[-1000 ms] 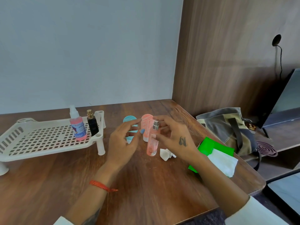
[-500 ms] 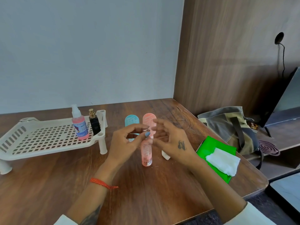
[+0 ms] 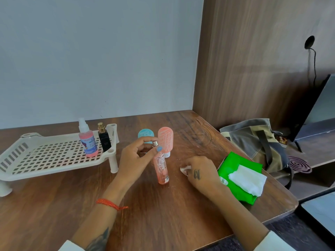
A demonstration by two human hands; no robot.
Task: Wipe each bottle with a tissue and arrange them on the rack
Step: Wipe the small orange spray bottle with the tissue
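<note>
A slim pink spray bottle (image 3: 161, 167) stands upright on the wooden table (image 3: 163, 214). My left hand (image 3: 135, 157) pinches its silver top between thumb and fingers. My right hand (image 3: 200, 173) lies on the table to the bottle's right, its fingers curled over a crumpled white tissue (image 3: 184, 169). Behind the bottle stand a pink tube (image 3: 165, 142) and a blue tube (image 3: 145, 134), the blue one partly hidden by my left hand. The white slotted rack (image 3: 45, 156) at the left carries a pink spray bottle (image 3: 88, 142) and a small black bottle (image 3: 104, 140) at its right end.
A green tissue pack (image 3: 233, 176) with a white tissue (image 3: 248, 179) on top lies near the table's right edge. Beyond that edge sit a grey bag (image 3: 257, 142) and a dark coil (image 3: 299, 163). A wood panel wall rises at the right.
The slim pink bottle came down onto the table and passed to my left hand alone. My right hand let go of it, dropped to the table on the right and took hold of the crumpled tissue.
</note>
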